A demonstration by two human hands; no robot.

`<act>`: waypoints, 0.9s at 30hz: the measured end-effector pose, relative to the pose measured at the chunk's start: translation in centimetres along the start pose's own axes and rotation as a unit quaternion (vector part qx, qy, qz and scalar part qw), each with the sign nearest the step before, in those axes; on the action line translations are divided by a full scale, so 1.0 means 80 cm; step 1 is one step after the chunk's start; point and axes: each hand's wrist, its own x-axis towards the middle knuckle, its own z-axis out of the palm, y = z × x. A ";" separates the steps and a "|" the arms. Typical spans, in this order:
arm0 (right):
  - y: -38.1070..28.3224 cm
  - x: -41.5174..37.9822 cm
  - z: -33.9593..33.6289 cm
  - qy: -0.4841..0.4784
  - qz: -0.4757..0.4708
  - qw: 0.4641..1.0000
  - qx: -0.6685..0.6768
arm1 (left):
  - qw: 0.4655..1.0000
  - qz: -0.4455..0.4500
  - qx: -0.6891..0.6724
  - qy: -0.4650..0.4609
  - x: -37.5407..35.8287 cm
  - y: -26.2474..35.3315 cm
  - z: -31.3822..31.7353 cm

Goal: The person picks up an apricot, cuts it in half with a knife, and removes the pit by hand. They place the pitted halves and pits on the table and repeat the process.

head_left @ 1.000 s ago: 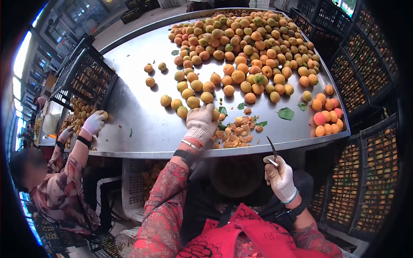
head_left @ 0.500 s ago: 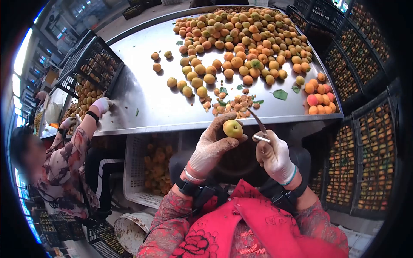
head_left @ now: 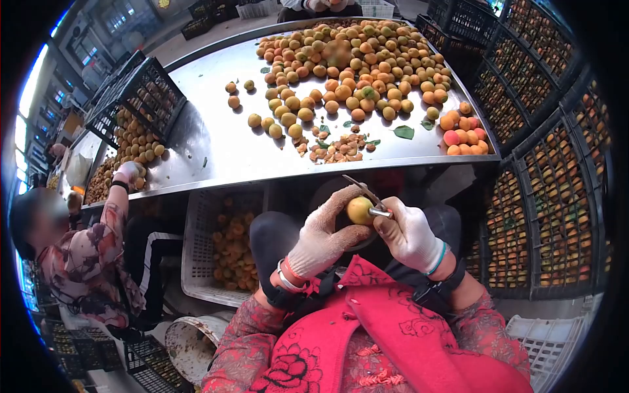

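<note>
My gloved left hand [head_left: 314, 239] is closed around a yellow-green apricot [head_left: 358, 210], held above my lap just off the table's front edge. A curved knife [head_left: 368, 192] is gripped in my gloved right hand [head_left: 413, 234]. Its blade crosses the upper right of the fruit, and a short metal piece by my right fingers meets the fruit's side. On the steel table [head_left: 226, 147] beyond my hands lie small cut apricot pieces [head_left: 337, 149] with some green leaves. Behind them spreads a large heap of whole apricots [head_left: 347, 56].
Redder apricots [head_left: 466, 137] sit at the table's right corner. Stacked black crates [head_left: 524, 216] of fruit stand on the right. Below the table are a white crate [head_left: 195, 245] of apricot pieces and a bucket [head_left: 177, 344]. At left, a co-worker [head_left: 85, 262] reaches into fruit beside a tipped black crate [head_left: 154, 85].
My hands have come together, bringing the knife from beside the apricot onto it. The view has shifted slightly. The co-worker's hand has moved from the crate's edge down to the fruit.
</note>
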 end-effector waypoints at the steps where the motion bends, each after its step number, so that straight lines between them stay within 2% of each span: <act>1: -0.001 -0.004 -0.001 -0.007 0.002 1.000 0.001 | 1.000 -0.019 -0.012 0.005 -0.003 0.002 0.004; 3: -0.003 -0.011 -0.003 -0.021 0.009 1.000 0.010 | 0.999 -0.021 0.024 0.006 -0.007 -0.004 0.007; 5: 0.001 -0.017 -0.002 -0.033 0.011 0.998 0.042 | 0.996 0.031 0.081 0.013 -0.008 -0.010 0.011; 6: 0.011 -0.022 0.001 -0.029 -0.007 0.999 0.016 | 0.985 0.073 0.156 0.017 -0.008 -0.014 0.011; 7: 0.014 -0.025 0.004 -0.020 -0.012 1.000 0.007 | 0.990 0.051 0.128 0.000 -0.008 -0.007 0.014; 10: 0.017 -0.028 0.008 -0.014 -0.005 0.999 0.031 | 0.986 0.041 0.158 0.016 -0.007 -0.029 0.011; 11: 0.020 -0.026 0.010 -0.006 -0.014 1.000 0.016 | 0.970 0.047 0.238 0.035 -0.009 -0.019 0.013; 13: 0.011 -0.021 0.009 -0.013 -0.004 0.999 0.029 | 0.952 0.055 0.298 0.044 -0.008 -0.006 0.015; 16: 0.018 -0.020 0.009 -0.052 -0.021 0.998 -0.039 | 0.941 0.050 0.333 0.045 -0.014 -0.002 0.013; 19: 0.030 -0.023 0.025 -0.040 0.005 0.999 -0.006 | 0.924 0.019 0.380 0.036 -0.010 -0.011 0.003; 20: 0.027 -0.022 0.029 -0.045 0.028 0.998 0.015 | 0.928 0.043 0.367 0.049 -0.008 -0.020 -0.002; 22: 0.041 -0.016 0.044 0.000 -0.014 0.997 0.081 | 0.929 0.109 0.347 0.067 -0.008 -0.031 -0.009; 23: 0.055 -0.012 0.047 -0.011 -0.036 0.996 0.081 | 0.918 0.121 0.373 0.053 -0.004 -0.035 -0.018; 24: 0.026 -0.011 0.032 -0.101 0.254 0.928 0.252 | 0.915 0.134 0.381 0.023 -0.002 -0.024 -0.022; 25: 0.003 -0.002 0.026 -0.129 0.340 0.870 0.334 | 0.916 0.136 0.377 0.004 0.002 -0.024 -0.028; 26: 0.009 -0.004 0.028 -0.127 0.393 0.816 0.405 | 0.917 0.153 0.367 0.027 0.000 -0.028 -0.029; 27: 0.010 -0.005 0.024 -0.166 0.391 0.717 0.553 | 0.938 0.143 0.313 0.031 -0.001 -0.038 -0.035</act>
